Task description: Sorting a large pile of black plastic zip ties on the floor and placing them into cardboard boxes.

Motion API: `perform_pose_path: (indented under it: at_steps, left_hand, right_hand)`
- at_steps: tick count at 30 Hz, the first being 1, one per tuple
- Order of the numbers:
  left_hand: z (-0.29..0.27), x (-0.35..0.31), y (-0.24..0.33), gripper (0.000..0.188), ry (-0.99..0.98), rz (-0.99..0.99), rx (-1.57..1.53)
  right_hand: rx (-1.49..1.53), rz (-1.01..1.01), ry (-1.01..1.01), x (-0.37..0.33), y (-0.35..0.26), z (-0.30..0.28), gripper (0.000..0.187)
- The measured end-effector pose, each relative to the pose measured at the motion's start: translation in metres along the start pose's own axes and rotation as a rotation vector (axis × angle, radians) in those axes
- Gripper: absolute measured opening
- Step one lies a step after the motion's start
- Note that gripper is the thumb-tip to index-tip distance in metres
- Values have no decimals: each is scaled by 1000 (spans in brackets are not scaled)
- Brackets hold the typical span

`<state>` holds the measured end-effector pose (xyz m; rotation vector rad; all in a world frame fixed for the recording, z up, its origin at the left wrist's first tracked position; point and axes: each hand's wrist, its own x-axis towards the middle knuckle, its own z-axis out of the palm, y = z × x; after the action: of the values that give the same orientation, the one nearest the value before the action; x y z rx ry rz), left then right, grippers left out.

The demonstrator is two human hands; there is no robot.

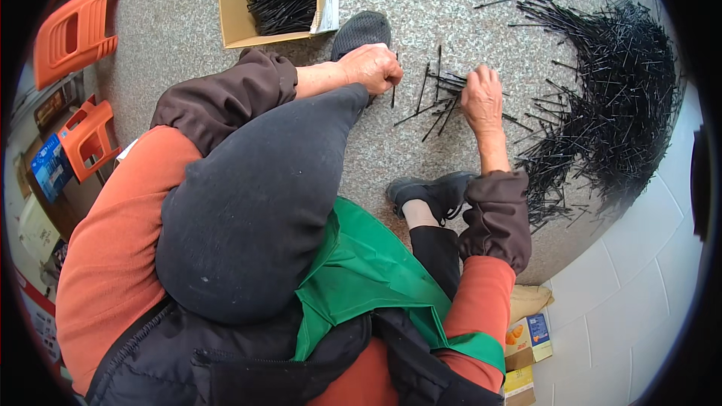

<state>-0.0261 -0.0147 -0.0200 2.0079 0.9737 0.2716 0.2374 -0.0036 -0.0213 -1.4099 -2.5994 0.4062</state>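
My left hand (374,68) is closed in front of my left shoe, fingers curled together. A thin black stick (393,96) shows above and below its fingertips and appears pinched there. To the right, my right hand (481,98) reaches down with bent fingers closed on the ends of a few thin black sticks (451,83). Around it more of these sticks lie loosely crossed on the speckled floor (376,150). Its fingertips partly hide what they grip. The sticks look like slim plastic pieces; their exact kind cannot be made out.
A large heap of black sticks (624,90) spreads over the floor at right. An open cardboard box (232,15) of similar sticks stands at the far left of my hands. Orange stools (79,26) stand at left; small cartons (530,338) sit by the white wall (602,308).
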Motion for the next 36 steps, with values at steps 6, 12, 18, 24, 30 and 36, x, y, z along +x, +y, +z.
perform_pose_path:
  at_steps: [6,12,18,24,30,36]
  left_hand:
    - [-1,1,2,6,-3,1,-8]
    - [-2,0,4,5,-9,-16,6]
    - [-1,1,3,6,-3,-11,-10]
    - [-1,0,-1,10,55,12,-25]
    - [-7,1,2,39,303,-24,76]
    - [-7,1,3,44,373,-115,19]
  right_hand:
    - [104,329,-110,-19,-28,-1,8]
    - [196,471,-240,-11,-62,8,21]
    - [118,468,-11,-19,-44,11,27]
    - [1,116,-215,7,-30,3,32]
    - [-24,6,-215,4,-11,15,7]
    - [188,554,-121,-7,-54,14,17]
